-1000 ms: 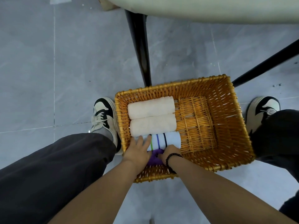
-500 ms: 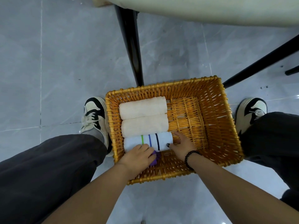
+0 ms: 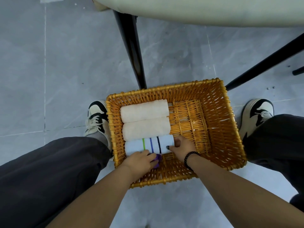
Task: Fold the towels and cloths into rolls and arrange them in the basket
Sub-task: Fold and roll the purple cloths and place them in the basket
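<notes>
The light is soft and even, bright enough, with faint sheen on the grey floor tiles (image 3: 57, 71). Shadows are weak, pooling under the wicker basket (image 3: 230, 129). The wide lens bows the black legs (image 3: 131, 51) and stretches the edges; detail is slightly soft, a little smeared throughout.

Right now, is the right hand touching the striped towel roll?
Touching. The head view shows the right hand curled round the right end of the striped towel roll, thumb lying on its side.

Three rolls (image 3: 148, 129) side by side in basket's (image 3: 230, 129) left half
</notes>
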Available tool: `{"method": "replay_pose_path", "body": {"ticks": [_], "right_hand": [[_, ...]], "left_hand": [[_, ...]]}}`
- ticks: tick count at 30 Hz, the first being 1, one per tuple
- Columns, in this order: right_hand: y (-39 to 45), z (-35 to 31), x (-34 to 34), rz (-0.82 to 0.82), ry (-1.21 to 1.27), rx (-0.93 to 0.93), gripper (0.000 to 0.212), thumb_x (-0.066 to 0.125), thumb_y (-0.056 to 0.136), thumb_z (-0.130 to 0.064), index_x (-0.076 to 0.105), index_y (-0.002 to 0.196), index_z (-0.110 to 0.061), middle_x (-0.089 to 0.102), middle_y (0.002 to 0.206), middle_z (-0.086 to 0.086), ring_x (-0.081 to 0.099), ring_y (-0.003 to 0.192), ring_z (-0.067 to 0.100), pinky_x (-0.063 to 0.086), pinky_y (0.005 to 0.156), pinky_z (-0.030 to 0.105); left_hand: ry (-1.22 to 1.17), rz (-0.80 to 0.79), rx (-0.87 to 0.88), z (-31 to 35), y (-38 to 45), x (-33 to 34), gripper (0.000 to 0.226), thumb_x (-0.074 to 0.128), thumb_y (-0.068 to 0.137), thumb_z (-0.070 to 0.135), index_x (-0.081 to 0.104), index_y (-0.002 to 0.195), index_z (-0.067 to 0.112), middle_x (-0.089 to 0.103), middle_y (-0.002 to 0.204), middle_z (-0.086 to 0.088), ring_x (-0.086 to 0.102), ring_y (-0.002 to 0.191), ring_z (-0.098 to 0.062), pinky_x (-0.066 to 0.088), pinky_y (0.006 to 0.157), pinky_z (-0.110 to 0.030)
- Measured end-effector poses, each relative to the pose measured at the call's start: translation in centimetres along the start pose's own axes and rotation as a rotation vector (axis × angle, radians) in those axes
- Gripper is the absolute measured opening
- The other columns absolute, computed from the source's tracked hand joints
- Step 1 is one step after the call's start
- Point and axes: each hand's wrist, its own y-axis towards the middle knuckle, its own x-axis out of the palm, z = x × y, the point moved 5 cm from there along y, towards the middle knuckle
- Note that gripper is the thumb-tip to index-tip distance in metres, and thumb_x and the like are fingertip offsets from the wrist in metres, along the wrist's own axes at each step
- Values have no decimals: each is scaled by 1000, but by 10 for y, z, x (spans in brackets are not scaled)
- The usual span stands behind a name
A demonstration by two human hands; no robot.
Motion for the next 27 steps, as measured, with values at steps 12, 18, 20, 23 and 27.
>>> {"method": "replay_pose_path", "body": {"ticks": [12,18,20,23,27], "right_hand": [[-28,17,-79,205,-295,-138,56,58,87,-10,41,139,-19,39,140,8,38,128,26,39,105,37],[-47,-2,-125,497,-506,-229,70,58,83,-17,26,145,-20,10,154,13,13,139,35,14,115,48],[-49,2,-135,527,-540,-209,72,56,83,-16,21,146,-24,0,156,12,3,142,35,7,115,50],[-50,19,-148,470,-389,-96,80,62,82,-18,17,147,-30,6,155,11,13,140,37,20,113,54],[-57,39,-153,325,-226,-67,84,52,84,-4,9,149,-37,30,141,11,50,113,35,49,93,49]], "left_hand": [[-261,601,-676,-33,-56,-20,87,84,45,8,57,128,11,38,140,-18,35,127,-34,43,98,-51],[-866,671,-1014,-49,-72,-24,102,67,79,8,-3,153,12,-10,157,-16,11,143,-38,22,115,-41],[-1038,593,-1041,-52,-69,-27,106,67,83,18,-14,152,18,-16,157,-12,11,143,-37,24,114,-39],[-1021,528,-1012,-56,-66,-26,109,68,82,25,-16,152,21,-17,157,-13,11,143,-40,25,114,-40],[-961,534,-980,-65,-59,-27,101,67,78,27,2,154,24,-8,157,-14,15,142,-39,28,114,-40]]}}
